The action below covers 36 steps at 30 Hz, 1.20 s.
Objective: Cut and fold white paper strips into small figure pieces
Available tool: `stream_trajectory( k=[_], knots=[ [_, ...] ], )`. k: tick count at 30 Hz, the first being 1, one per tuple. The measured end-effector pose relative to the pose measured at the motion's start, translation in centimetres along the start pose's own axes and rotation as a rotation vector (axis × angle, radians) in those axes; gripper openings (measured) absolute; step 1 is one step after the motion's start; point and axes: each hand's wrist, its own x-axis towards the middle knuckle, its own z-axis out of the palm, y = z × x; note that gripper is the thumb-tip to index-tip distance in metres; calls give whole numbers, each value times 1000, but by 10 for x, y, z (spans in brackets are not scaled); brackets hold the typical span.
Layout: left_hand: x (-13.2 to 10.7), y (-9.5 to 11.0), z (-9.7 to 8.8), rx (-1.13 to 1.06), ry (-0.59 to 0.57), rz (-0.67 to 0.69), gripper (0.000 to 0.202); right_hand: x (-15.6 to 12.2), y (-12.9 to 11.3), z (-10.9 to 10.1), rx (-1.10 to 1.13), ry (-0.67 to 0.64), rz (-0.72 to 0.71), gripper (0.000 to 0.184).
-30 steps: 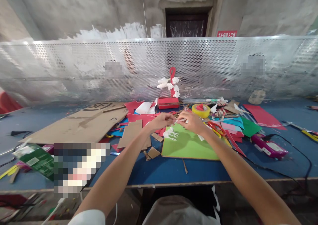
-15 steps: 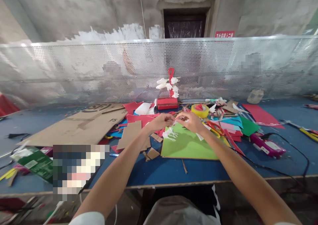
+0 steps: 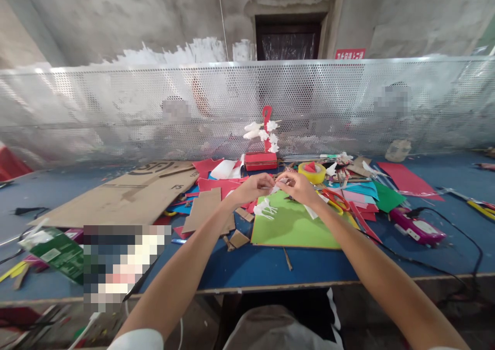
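Observation:
My left hand (image 3: pixel 253 186) and my right hand (image 3: pixel 297 186) meet above the far edge of a green sheet (image 3: pixel 296 226). Both pinch a small white paper piece (image 3: pixel 277 187) between their fingertips. More white cut-outs (image 3: pixel 265 207) lie on the green sheet just below my left hand. Behind my hands stands a red box with a red stem and white paper flowers (image 3: pixel 263 143).
A large cardboard sheet (image 3: pixel 124 193) lies at the left, smaller cardboard scraps (image 3: pixel 204 208) near my left arm. A yellow tape roll (image 3: pixel 312 171), orange scissors (image 3: pixel 335 198), coloured paper (image 3: pixel 373 193) and a pink glue gun (image 3: pixel 413 227) with its cable are at the right. A perforated metal screen (image 3: pixel 116 107) closes the back.
My hands have drawn slightly closer together around the white piece; the view shifted a little. Otherwise nothing has moved.

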Motion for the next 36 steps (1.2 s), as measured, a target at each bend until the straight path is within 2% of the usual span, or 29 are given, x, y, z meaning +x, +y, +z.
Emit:
stream_trajectory(
  k=[10, 15, 19, 27, 32, 36],
  knots=[
    [-5, 12, 5, -29, -51, 83, 25, 1, 5, 1, 99, 22, 29, 23],
    [-5, 13, 6, 84, -45, 47, 21, 3, 8, 2, 97, -8, 66, 25],
    [-5, 11, 5, 139, -22, 74, 23, 2, 8, 2, 129, -51, 147, 24],
    [0, 5, 0, 251, 118, 130, 18, 1, 9, 6, 161, -197, 210, 21],
    [3, -2, -1, 113, 191, 97, 19, 2, 10, 9, 178, -142, 145, 24],
    [5, -3, 2, 94, 270, 84, 18, 2, 4, 10, 263, -115, 141, 34]
  ],
)
